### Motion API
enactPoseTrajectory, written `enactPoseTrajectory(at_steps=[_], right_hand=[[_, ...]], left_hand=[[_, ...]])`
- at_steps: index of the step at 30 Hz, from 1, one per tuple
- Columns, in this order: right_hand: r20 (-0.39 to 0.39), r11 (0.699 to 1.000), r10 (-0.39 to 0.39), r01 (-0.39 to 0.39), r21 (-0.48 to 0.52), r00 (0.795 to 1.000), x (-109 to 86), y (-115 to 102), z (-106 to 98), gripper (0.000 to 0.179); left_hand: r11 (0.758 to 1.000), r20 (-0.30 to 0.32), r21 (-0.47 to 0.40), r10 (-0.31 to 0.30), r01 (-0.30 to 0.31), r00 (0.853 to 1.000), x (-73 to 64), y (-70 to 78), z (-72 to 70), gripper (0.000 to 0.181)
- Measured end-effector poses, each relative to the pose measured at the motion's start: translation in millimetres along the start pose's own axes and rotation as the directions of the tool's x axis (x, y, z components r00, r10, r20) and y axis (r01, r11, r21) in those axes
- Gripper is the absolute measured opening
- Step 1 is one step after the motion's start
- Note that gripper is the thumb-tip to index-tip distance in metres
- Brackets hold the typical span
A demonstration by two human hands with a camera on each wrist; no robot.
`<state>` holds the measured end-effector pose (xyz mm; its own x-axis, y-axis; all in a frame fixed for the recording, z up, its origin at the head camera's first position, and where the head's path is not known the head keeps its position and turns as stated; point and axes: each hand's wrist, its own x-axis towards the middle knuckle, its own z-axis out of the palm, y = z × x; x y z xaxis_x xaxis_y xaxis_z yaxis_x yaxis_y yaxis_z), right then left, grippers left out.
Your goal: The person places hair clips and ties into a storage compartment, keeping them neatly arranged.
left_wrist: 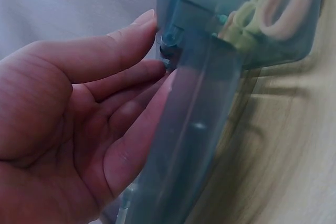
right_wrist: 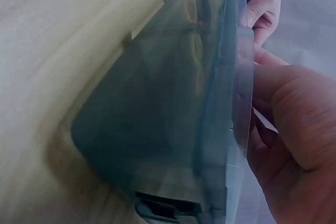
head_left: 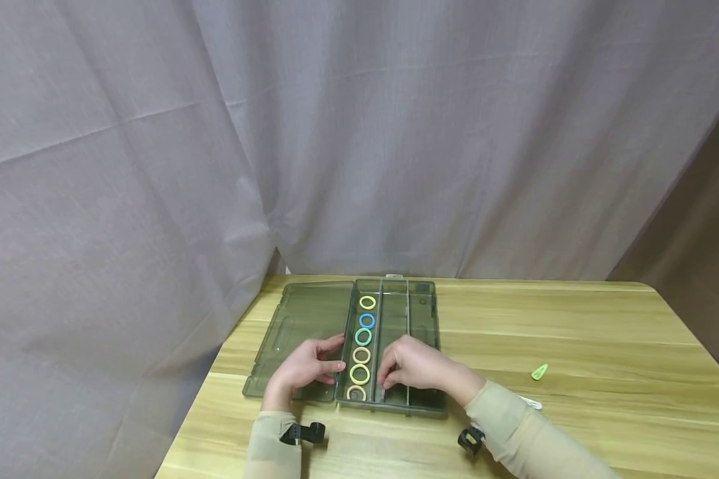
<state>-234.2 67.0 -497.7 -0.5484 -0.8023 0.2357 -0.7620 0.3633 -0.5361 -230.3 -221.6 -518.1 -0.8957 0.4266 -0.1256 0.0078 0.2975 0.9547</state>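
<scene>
A translucent dark-green compartment box (head_left: 423, 322) lies unfolded on the table, its lid (head_left: 311, 306) laid out to the left. Down the left compartment runs a column of coloured hair ties (head_left: 360, 374), in yellow, blue, green and peach. My left hand (head_left: 304, 366) is at the hinge side, fingers loosely spread over the lid; in the left wrist view its thumb (left_wrist: 123, 40) touches the box edge. Over the front of the middle compartment, my right hand (head_left: 416, 364) has thumb and fingertips brought together on a small pale thing (head_left: 383, 394), mostly hidden by them.
To the right of the box, a green snap hair clip (head_left: 539, 371) lies on the wooden table (head_left: 605, 346). A white clip (head_left: 532, 403) shows partly past the right sleeve. Grey curtain (head_left: 395, 166) hangs behind the table's back edge and along its left.
</scene>
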Motion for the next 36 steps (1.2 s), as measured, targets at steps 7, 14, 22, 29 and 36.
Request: enactPoseTrajectory(at_steps=[7,14,22,29,36], right_hand=[[0.036,1.0,0.009,-0.009,-0.005,0.999,3.4,-1,-8,0.012],[0.004,0.999,0.044,-0.044,-0.013,0.999,4.9,-2,-11,0.012],[0.005,0.998,0.053,-0.053,0.016,0.999,3.8,-3,-9,0.017],[0.004,0.997,0.074,-0.074,0.02,0.997,4.0,-2,-11,0.017],[0.034,0.995,0.103,-0.103,0.012,0.994,7.0,-4,-16,0.016]], left_hand=[[1.0,0.0,-0.003,0.004,-0.004,1.0,-1.4,2.3,-0.3,0.065],[1.0,-0.01,0.007,0.015,-0.014,1.0,0.1,0.8,0.5,0.065],[0.999,-0.022,0.035,0.018,-0.018,1.0,1.0,-0.1,2.2,0.064],[0.999,-0.027,0.036,0.013,-0.012,1.0,0.1,-0.3,1.7,0.064],[1.0,-0.035,0.017,0.007,-0.007,0.999,1.8,-1.1,1.5,0.064]])
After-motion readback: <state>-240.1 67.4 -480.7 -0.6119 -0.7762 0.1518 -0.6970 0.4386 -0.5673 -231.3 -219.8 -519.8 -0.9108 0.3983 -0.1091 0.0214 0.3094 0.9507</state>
